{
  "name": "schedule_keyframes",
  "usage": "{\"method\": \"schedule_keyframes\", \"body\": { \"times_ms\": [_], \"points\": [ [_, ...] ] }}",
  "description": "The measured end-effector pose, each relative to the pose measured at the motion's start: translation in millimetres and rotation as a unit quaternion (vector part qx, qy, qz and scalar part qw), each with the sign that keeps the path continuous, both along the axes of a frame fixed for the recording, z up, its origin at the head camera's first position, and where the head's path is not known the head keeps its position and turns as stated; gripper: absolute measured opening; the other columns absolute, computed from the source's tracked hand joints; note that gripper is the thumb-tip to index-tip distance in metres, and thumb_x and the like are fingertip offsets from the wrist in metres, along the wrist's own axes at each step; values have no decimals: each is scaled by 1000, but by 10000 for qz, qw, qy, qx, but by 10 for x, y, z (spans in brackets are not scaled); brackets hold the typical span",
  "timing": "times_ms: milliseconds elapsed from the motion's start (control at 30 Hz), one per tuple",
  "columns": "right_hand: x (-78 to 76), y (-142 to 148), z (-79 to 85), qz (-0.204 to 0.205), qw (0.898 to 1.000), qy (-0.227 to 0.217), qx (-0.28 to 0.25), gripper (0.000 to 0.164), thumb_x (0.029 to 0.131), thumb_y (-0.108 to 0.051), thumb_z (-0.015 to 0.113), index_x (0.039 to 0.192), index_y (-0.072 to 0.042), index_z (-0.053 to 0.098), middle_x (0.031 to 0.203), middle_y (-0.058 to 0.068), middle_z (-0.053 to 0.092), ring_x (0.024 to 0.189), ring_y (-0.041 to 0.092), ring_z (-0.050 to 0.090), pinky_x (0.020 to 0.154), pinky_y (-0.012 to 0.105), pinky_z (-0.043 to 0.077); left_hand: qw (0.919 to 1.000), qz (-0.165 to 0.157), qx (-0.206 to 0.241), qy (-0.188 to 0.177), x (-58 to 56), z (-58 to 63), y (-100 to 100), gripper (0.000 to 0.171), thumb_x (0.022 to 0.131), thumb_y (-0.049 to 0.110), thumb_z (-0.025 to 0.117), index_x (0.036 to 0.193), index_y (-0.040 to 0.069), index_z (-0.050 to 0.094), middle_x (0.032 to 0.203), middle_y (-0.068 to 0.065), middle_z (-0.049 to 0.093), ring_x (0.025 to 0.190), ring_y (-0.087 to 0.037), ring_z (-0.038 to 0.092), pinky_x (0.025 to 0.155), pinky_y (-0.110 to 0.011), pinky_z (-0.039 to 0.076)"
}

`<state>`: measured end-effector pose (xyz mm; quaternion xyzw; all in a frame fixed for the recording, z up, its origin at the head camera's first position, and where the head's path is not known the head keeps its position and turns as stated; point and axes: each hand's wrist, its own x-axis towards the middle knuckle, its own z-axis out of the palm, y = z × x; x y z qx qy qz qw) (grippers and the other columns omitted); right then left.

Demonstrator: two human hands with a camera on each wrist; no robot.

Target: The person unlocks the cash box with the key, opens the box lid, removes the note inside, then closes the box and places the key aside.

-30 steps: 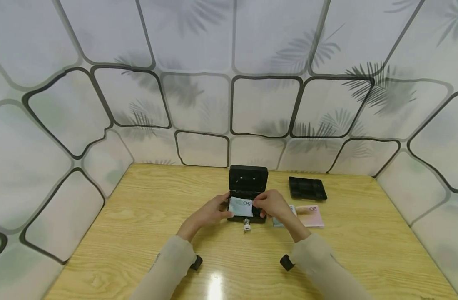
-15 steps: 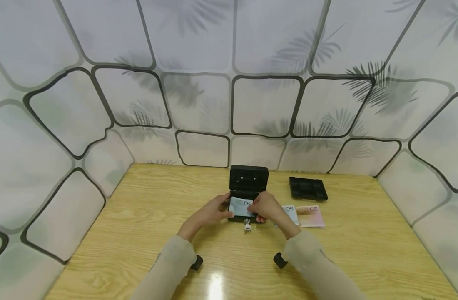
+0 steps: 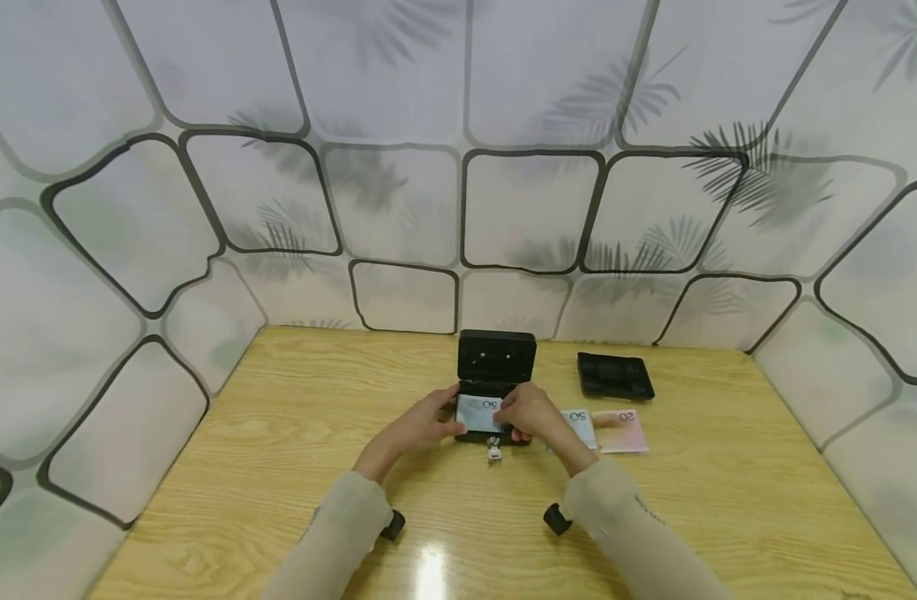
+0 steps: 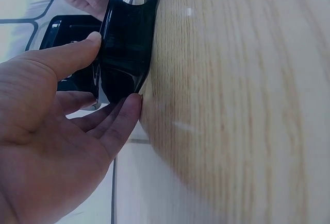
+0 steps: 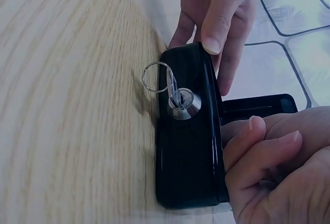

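A small black cash box (image 3: pixel 469 437) stands on the table with its lid (image 3: pixel 496 356) raised. Inside it lies a pale blue-green banknote (image 3: pixel 475 414) marked 50. My left hand (image 3: pixel 427 421) grips the box's left end, thumb at the front rim and fingers along the side, as the left wrist view shows. The right hand (image 3: pixel 532 411) reaches over the right side of the box with curled fingers and holds the banknote's right edge. In the right wrist view, a key (image 5: pixel 174 87) on a ring sits in the front lock (image 5: pixel 184 105); the right fingertips inside the box are hidden.
Right of the box, another 50 note (image 3: pixel 580 425) lies beside a pinkish 20 note (image 3: pixel 622 431), partly behind the right forearm. A black compartment tray (image 3: pixel 614 377) rests farther back. The patterned wall (image 3: pixel 533 217) borders the wooden table (image 3: pixel 316 375).
My right hand has moved left, its fingers now over the banknote's right edge inside the box. The note lies flatter in the box. The left hand stays on the box.
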<state>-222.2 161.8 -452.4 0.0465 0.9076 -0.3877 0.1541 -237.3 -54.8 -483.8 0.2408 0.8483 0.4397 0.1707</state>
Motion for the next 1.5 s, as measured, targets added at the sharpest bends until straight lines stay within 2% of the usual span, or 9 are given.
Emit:
{"method": "schedule_keyframes", "body": {
  "times_ms": [333,467,567,633,867,1033,1300,1500],
  "points": [
    [7,5,-3,-33,9999,27,-158,18,93,-7,75,105,6,75,53,4,58,42,9,49,43,22,43,10000,-49,51,33,-5,6,2,74,101,12,69,159,-8,28,157,-27,40,135,-38,51,113,-51,40],
    [20,-10,-6,55,9999,103,-94,11,94,-7,74,87,3,75,49,2,54,42,10,48,42,23,40,9999,-57,82,19,-4,0,1,73,101,12,69,159,-8,28,157,-28,40,135,-39,51,113,-51,40],
    [31,-21,0,174,9997,147,-61,25,95,-6,72,71,-1,70,46,1,49,42,11,46,42,23,36,9999,-55,118,-33,0,-4,2,73,101,11,69,159,-8,27,157,-28,39,135,-39,50,113,-52,40],
    [38,-28,7,210,9996,186,-54,31,96,-6,71,65,-3,65,46,0,46,41,11,45,41,23,35,9999,-41,137,-68,1,-6,3,74,101,12,69,159,-8,28,156,-28,40,135,-39,50,112,-52,40],
    [50,-21,-3,218,9992,318,-82,32,97,-8,69,66,-4,66,46,0,46,42,11,45,42,24,34,9999,1,131,-74,-2,6,6,74,101,11,69,159,-8,28,155,-28,41,133,-38,52,111,-51,42],
    [55,-34,20,337,9987,366,111,35,97,-9,68,63,-6,63,46,-1,45,43,12,44,43,24,34,9999,21,125,-62,-5,6,9,74,101,11,69,159,-7,28,155,-27,42,133,-38,52,111,-51,42],
    [49,-38,28,608,9965,330,476,49,97,-4,59,53,-17,43,45,-3,40,41,10,39,41,24,32,9998,-50,179,-66,-4,4,5,74,101,10,69,159,-8,27,156,-28,40,133,-39,52,110,-51,43],
    [46,-7,36,647,9974,290,161,43,100,-4,55,59,-12,51,46,-2,39,41,11,36,41,25,29,9998,-44,163,-45,-2,11,2,73,101,10,69,159,-8,27,156,-28,40,133,-40,52,111,-52,42]
  ]
}}
